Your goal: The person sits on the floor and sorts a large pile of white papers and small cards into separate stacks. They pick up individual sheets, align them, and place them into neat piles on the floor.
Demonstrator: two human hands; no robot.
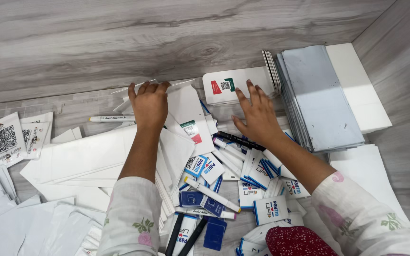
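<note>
Resting on a folded white card (pixel 186 102) near the back wall, the left hand (pixel 149 105) is curling its fingertips (pixel 144 86) over the card's far edge, grip closed on that edge. The right hand (pixel 258 116) is lying flat with fingers spread, holding nothing, its fingertips touching the near edge of a white card with a code square and red and green marks (pixel 236 85). That card is sitting just beside a leaning stack of grey-white boards (pixel 319 95), which is propped against a white block (pixel 357 85) in the corner. A black pen (pixel 238 140) is lying right under the right wrist, touching the pile. A white marker (pixel 112 119) is lying on the grey wood-grain floor (pixel 72 47) just left of the left hand. Between the forearms a loose heap of small blue-and-white cards (pixel 262 189) is crowding the space, with more white markers (pixel 212 193) lying across it. Larger blank white sheets (pixel 81 156) are spreading under and left of the left forearm, and code-printed stickers (pixel 5 140) are sitting at the far left edge. Both sleeves are white with a floral print; a red patterned cloth (pixel 295 242) is showing at the bottom edge. The clutter is surrounding both hands on the near side.
</note>
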